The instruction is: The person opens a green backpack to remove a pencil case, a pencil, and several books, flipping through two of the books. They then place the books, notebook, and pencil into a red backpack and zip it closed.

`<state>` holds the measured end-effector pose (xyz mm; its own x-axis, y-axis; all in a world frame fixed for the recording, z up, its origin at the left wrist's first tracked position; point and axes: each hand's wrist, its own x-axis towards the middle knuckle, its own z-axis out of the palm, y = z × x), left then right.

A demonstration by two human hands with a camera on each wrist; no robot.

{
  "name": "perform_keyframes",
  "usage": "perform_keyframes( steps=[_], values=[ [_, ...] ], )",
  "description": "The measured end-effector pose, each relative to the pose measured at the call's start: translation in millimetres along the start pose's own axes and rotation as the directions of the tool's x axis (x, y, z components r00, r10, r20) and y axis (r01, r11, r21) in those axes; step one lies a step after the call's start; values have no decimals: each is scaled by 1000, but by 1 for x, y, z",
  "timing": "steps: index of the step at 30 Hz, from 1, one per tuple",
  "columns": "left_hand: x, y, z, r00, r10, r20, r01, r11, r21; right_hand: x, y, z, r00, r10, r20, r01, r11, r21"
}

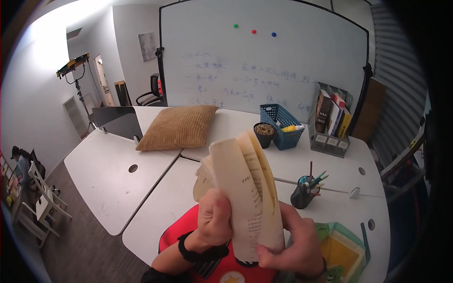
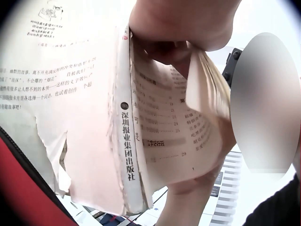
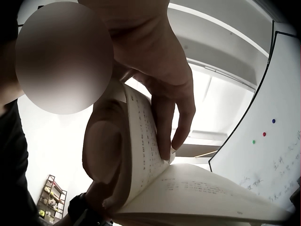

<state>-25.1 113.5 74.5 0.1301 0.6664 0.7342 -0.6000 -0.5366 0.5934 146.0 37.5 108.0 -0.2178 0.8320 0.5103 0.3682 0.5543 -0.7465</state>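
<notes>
A worn paperback book (image 1: 226, 179) is held up over the table, bent open with its pages fanned. My left hand (image 1: 214, 220) grips it along the left side, fingers curled. At the lower right, my right hand (image 1: 302, 243) pinches it with the thumb on a page. Printed Chinese text and a torn page edge show on the book (image 2: 94, 155) in the left wrist view, beside its lettered spine. In the right wrist view, fingers of the right hand (image 3: 155, 70) reach in between the pages. Below the book lies a red bag (image 1: 177, 228) with a star patch.
A pencil cup (image 1: 302, 195) and a green-and-yellow pouch (image 1: 347, 250) sit to the right. Farther back are a brown corduroy cushion (image 1: 177, 127), a potted plant (image 1: 264, 137), a blue basket (image 1: 290, 139) and a file holder of books (image 1: 330, 146). A whiteboard (image 1: 283, 56) stands behind.
</notes>
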Motion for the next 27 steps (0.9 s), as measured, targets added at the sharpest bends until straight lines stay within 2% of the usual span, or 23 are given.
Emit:
perform_keyframes(
  steps=[2, 5, 8, 9, 11, 13, 16, 19, 22, 25, 27],
  values=[
    [-1, 0, -1, 1000, -16, 12, 16, 999, -33, 2, -3, -1, 1000, 4, 20, -4, 1000, -13],
    [-2, 2, -3, 995, -97, -5, 97, 995, 18, 1, -3, -7, 996, 60, 68, -62, 998, 32],
    [1, 3, -6, 992, -128, 17, 123, 979, 164, -1, 2, -13, 991, 116, 60, -120, 990, 70],
    [3, 2, -11, 993, -103, 59, 86, 967, 241, -2, 4, -13, 992, 109, 61, -116, 987, 115],
    [6, 2, -9, 995, -87, 55, 64, 941, 332, -2, 7, -13, 994, 94, 62, -104, 974, 202],
    [8, 10, 2, 995, -96, -39, 104, 925, 367, 0, 0, -13, 993, 74, 87, -90, 977, 193],
    [14, 15, 13, 988, -136, -69, 153, 894, 421, 3, -6, -10, 992, 53, 115, -67, 990, 122],
    [3, 4, -6, 990, -134, 48, 109, 930, 350, 1, -5, -7, 993, 51, 110, -60, 995, 74],
    [1, 2, 3, 989, -146, -23, 147, 953, 264, 1, -7, -4, 995, 41, 96, -42, 999, 2],
    [2, 3, 7, 990, -125, -59, 137, 941, 308, 1, -7, -1, 998, 11, 56, -8, 999, -50],
    [0, 1, -4, 999, -48, -17, 51, 906, 421, 1, -5, -2, 999, 34, 31, -33, 999, -41]
  ],
)
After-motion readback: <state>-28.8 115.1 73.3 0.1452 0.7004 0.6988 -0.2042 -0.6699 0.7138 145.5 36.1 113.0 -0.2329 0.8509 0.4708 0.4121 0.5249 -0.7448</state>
